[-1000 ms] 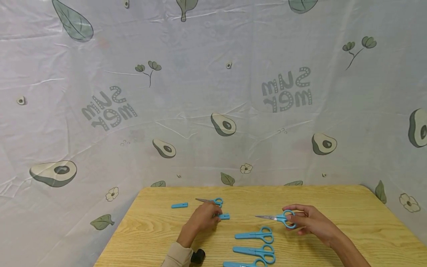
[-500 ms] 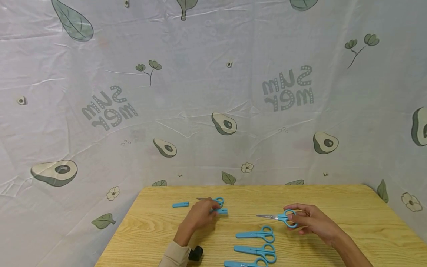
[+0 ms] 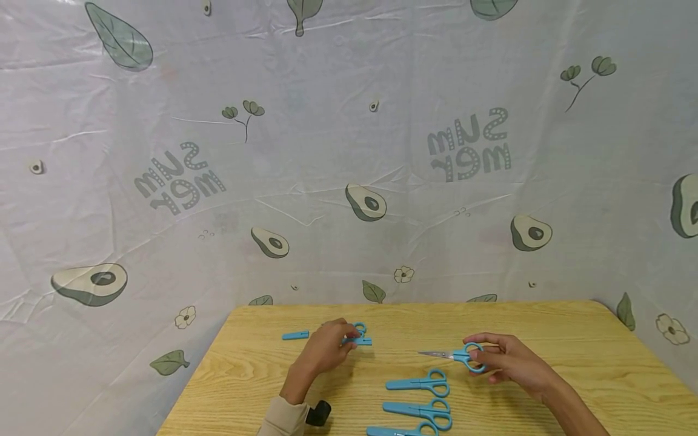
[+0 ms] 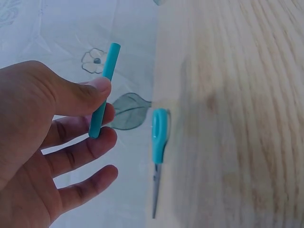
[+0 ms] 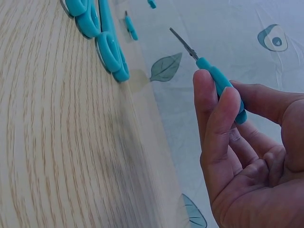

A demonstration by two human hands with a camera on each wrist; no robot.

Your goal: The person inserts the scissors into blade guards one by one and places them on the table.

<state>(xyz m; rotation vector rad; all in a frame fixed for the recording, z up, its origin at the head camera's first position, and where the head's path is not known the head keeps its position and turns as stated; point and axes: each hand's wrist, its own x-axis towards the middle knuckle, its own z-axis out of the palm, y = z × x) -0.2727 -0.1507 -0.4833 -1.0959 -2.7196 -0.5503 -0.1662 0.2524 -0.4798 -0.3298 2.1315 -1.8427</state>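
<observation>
My left hand (image 3: 326, 348) pinches a blue scissors cover (image 4: 111, 61) between thumb and fingertips, lifted above the table in the left wrist view. My right hand (image 3: 509, 358) holds a pair of scissors (image 5: 219, 81) by its blue finger loops, with the bare metal blades pointing left toward the cover. A wide gap separates the blades from the cover. On the table just beyond the left hand lies another pair of uncovered scissors (image 4: 160, 135), partly hidden by that hand in the head view. A second blue cover (image 3: 295, 335) lies to the left.
Three covered blue scissors, the top (image 3: 417, 384), middle (image 3: 417, 411) and bottom (image 3: 400, 431) pairs, lie in a column on the wooden table (image 3: 240, 369) between the hands. A patterned curtain (image 3: 305, 151) hangs behind the table. The left wrist carries a black device (image 3: 319, 413).
The left hand has moved slightly away from me with the cover, toward the uncovered scissors on the table. The right hand and its scissors have stayed almost still.
</observation>
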